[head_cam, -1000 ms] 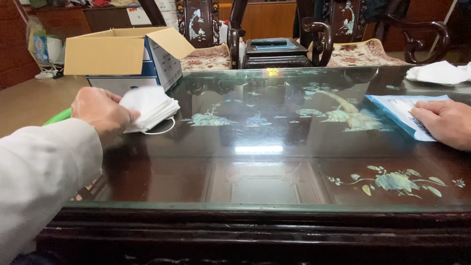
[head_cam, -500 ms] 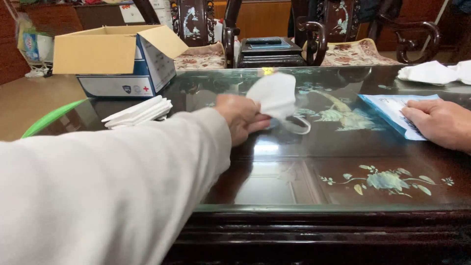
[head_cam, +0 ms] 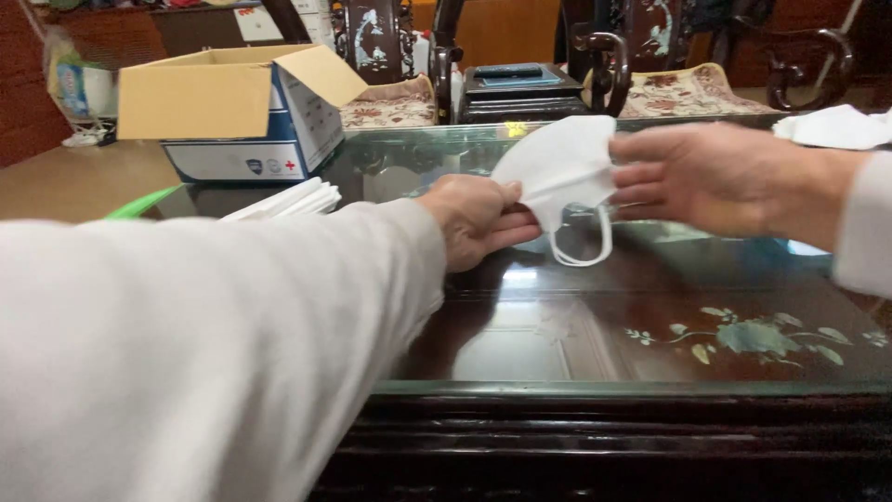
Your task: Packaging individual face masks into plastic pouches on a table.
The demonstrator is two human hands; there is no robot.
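Note:
A folded white face mask (head_cam: 562, 167) with white ear loops hangs above the dark glass-topped table (head_cam: 576, 344). My left hand (head_cam: 478, 218) pinches its lower left edge, the white-sleeved arm stretched across the table. My right hand (head_cam: 720, 177) comes in from the right and its fingertips hold the mask's right edge. A stack of the same white masks (head_cam: 288, 200) lies on the table to the left, behind my left arm.
An open cardboard box (head_cam: 237, 112) with blue and white sides stands at the back left. More white masks (head_cam: 832, 125) lie at the far right. Carved dark chairs with patterned cushions (head_cam: 688, 88) stand behind the table. A green object (head_cam: 139, 203) shows at the left.
My left hand lifted a mask from the stack and carried it right and up. My right hand left the blue packet and rose to grip the mask's right edge.

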